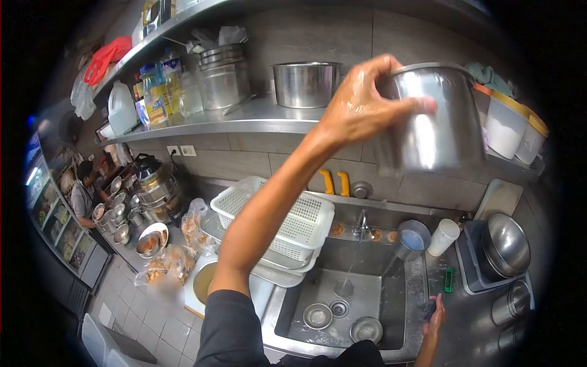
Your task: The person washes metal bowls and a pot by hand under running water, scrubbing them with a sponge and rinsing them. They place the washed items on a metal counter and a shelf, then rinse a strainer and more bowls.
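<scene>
My left hand (361, 101) is raised to shelf height and wet, its thumb and fingers closed on the rim and side of a shiny steel pot (437, 122). The pot's inside is hidden from me. Low at the right, beside the sink (394, 306), my right hand (435, 319) holds a dark scouring pad (427, 310). Near that hand a green brush (450, 279) lies on the steel counter. Water runs from the faucet (362, 229) into the sink, where two small metal bowls (318, 316) (367, 330) sit by the drain.
Another steel pot (306, 85) stands on the wall shelf (275, 125), with bottles and lidded tubs (507, 125). White plastic baskets (306, 223) are stacked left of the sink. Metal bowls (506, 244) rest in a grey tub at right. A person (82, 196) is at the far left.
</scene>
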Demonstrator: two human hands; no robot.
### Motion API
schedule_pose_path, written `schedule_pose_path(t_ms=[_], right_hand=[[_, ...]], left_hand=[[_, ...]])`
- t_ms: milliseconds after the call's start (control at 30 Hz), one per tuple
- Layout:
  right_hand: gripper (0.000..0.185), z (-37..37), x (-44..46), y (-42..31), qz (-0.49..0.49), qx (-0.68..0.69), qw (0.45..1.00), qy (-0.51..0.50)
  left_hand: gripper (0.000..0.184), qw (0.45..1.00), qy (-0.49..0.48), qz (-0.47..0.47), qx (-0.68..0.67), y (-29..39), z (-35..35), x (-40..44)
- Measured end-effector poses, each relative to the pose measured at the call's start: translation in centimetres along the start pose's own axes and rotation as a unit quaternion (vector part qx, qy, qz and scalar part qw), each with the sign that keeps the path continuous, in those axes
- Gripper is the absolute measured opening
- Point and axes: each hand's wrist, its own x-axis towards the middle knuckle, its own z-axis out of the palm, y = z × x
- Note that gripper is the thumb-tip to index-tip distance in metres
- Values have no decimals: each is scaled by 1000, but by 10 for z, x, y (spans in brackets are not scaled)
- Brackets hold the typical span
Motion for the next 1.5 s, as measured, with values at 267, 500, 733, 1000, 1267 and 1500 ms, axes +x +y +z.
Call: schedule_pose_path(t_ms=[267,500,733,1000,1267,1500], right_hand=[[27,47,-1,24,-55,-66,990,-113],[25,46,-40,17,-73,-111,986,-99],[28,-12,-14,64,-5,-10,1000,-27],[25,14,-23,24,54,-75,995,-47],[24,36,1,47,-87,-255,956,-115],[25,58,-19,38,-75,-293,938,-167]], left_hand=[[57,941,59,176,283,-32,-8,79],[99,901,-60,-219,369,-129,-107,158],[102,809,-150,-279,496,-175,-141,142],[58,872,-216,83,431,-83,-20,84],[55,809,-52,174,558,-66,-95,129],[65,724,-80,136,671,-124,-202,140]])
